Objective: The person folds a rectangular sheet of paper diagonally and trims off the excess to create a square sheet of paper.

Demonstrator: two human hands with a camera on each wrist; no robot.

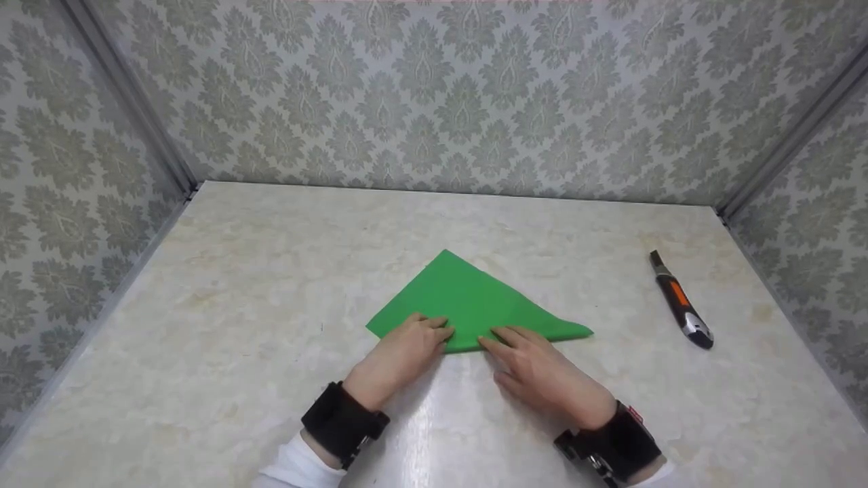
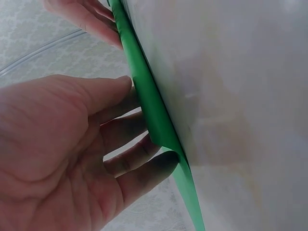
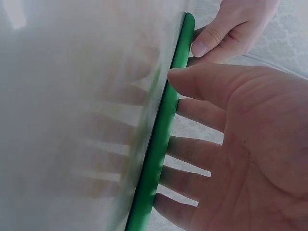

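A green sheet of paper (image 1: 468,291) lies on the table with its pointed corner to the back. Its near edge (image 3: 153,159) is folded over into a rounded roll, and a narrow tip sticks out to the right. My left hand (image 1: 403,352) rests on the left part of this edge, its fingertips (image 2: 166,163) touching the paper. To the right of it, my right hand (image 1: 546,369) presses on the roll with extended, spread fingers, the thumb beside the near edge. The paper's underside is hidden.
A utility knife (image 1: 680,298) with a black and orange handle lies on the right of the marbled table (image 1: 237,271). Patterned panels (image 1: 420,102) stand along the back and both sides. A black band (image 1: 342,423) wraps each wrist.
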